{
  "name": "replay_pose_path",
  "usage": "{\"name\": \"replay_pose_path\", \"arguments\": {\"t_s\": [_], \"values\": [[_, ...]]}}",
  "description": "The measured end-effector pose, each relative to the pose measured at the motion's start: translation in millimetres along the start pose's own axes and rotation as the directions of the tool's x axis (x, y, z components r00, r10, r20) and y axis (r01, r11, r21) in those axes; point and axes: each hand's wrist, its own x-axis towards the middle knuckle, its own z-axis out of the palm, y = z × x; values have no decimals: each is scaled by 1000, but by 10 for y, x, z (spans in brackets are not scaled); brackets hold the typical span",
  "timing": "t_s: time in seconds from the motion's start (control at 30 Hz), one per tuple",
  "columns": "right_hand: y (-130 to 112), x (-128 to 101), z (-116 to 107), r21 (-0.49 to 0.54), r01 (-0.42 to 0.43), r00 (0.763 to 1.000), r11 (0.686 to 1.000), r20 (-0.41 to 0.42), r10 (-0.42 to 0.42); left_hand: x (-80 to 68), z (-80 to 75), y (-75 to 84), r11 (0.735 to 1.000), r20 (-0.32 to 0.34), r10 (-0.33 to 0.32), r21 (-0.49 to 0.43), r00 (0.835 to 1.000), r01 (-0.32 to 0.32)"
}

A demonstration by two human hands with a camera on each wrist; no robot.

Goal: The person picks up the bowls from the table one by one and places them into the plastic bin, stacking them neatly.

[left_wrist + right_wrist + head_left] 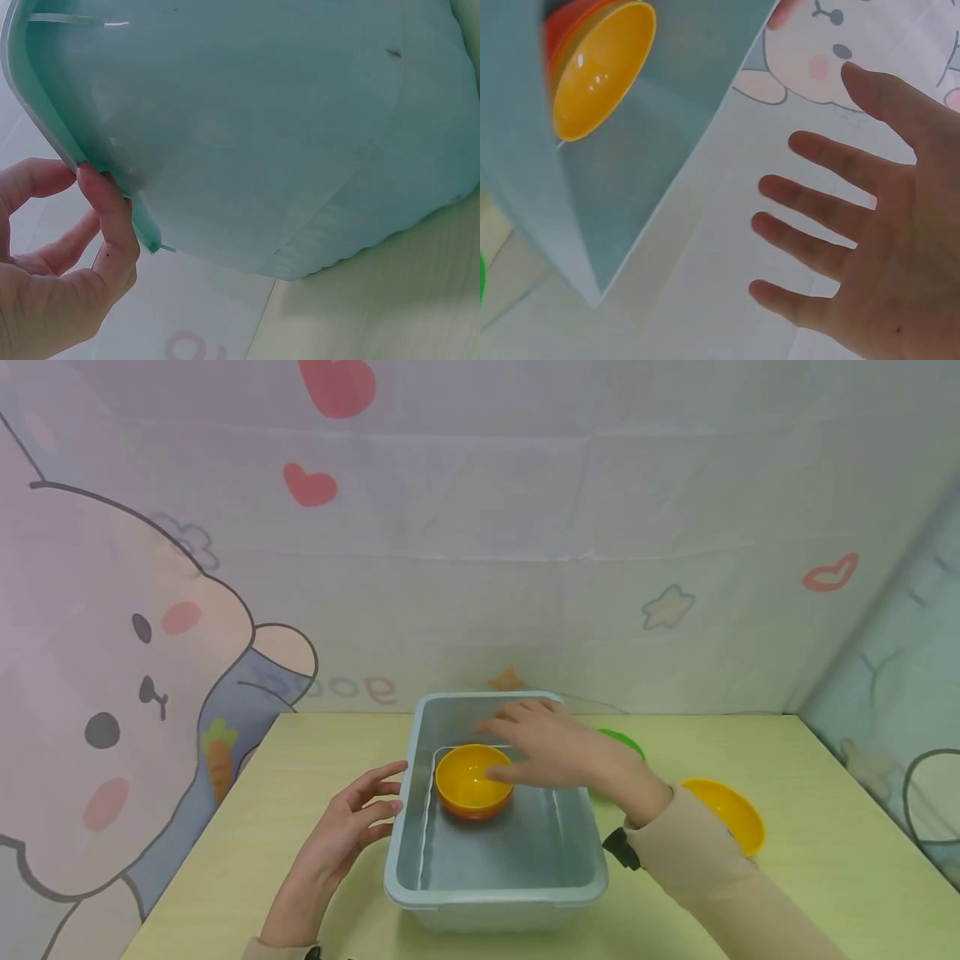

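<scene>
A grey-blue plastic bin (495, 897) stands on the table. My left hand (348, 827) is at its left side, loosely bent fingertips touching the rim from outside; the left wrist view shows fingers (112, 225) against the rim's edge and underside. Inside the bin, toward its left, a yellow bowl (468, 777) sits nested in an orange bowl (474, 815). Over the bin's right half hovers my right hand (551, 747), empty, its thumb overlapping the yellow bowl in the head view. Its fingers (817, 202) are spread apart in the right wrist view.
To the bin's right lies a yellow bowl (731, 814), partly covered by my right sleeve (705, 868). Behind my right forearm shows a green rim (622, 741). A printed cloth backdrop (480, 527) rises behind the light yellow-green table (832, 827).
</scene>
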Motion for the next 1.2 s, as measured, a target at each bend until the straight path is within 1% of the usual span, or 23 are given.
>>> {"name": "replay_pose_path", "arguments": {"t_s": [0.13, 0.27, 0.4, 0.63, 0.9, 1.2], "values": [[78, -82, 21, 19, 32, 996, 999, -79, -31, -3, 0, 6, 1000, 1, -4, -4, 1000, 4], [152, -156, 60, 8, 51, 986, 999, -161, -49, -11, -1, 10, 1000, -2, -7, -2, 1000, 7], [202, -224, 93, 2, 63, 973, 998, -223, -61, -13, 1, 12, 1000, -4, -5, 1, 1000, 5], [261, -331, 165, 16, 80, 954, 997, -291, -72, -12, -1, 17, 1000, -1, -3, 0, 1000, 3], [352, -423, 270, 83, 78, 932, 993, -359, -43, -7, 15, 15, 1000, -5, -9, -1, 1000, 9], [437, -524, 377, 83, 69, 901, 994, -432, -27, 9, 18, 7, 1000, 3, -4, 0, 1000, 4]]}}
